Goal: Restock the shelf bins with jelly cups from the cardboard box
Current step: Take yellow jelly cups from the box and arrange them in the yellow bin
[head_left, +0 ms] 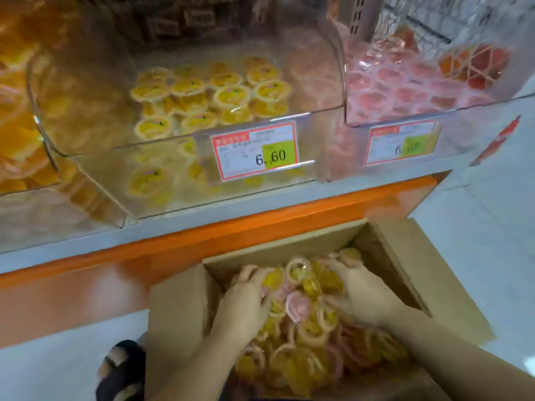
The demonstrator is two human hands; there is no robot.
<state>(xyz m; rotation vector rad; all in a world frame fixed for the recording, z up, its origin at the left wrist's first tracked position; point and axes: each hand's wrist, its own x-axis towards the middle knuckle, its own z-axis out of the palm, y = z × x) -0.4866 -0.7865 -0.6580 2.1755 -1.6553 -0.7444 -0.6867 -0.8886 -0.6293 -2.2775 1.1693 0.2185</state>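
The whole view is soft with blur. Both forearms are cut off by the bottom edge, and the near end of the cardboard box [179, 314] runs out of view there too. To the left of the left grip [246, 299], beyond the box wall, is a dark shape with pale patches [121, 369], perhaps footwear, too smeared to tell. The lids of the jelly cups [301, 311] in the box cannot be read. They show only as yellow and pink rings heaped together.

The left grip is inside the box on the left side of the heap, palm down. Its fingers are curled closely round a few yellow cups at its far edge. The right grip [362, 296] lies on the right side of the heap. Its fingers are bent over cups ahead of it and its thumb is tucked in toward the pink cup between the two grips. How many cups either one encloses is hidden under the palms.

Above and ahead of both grips, past the orange shelf edge [260, 224], stands a clear bin [86, 125] of yellow cups. It carries a price tag [254, 151] reading 6.60. Up and to the right of the right grip is a second bin [419, 111] of pink cups, and the figures on its price label [402, 143] are smudged. Far to the upper left of the left grip, an orange-filled bin [17, 140] is cut by the picture edge.
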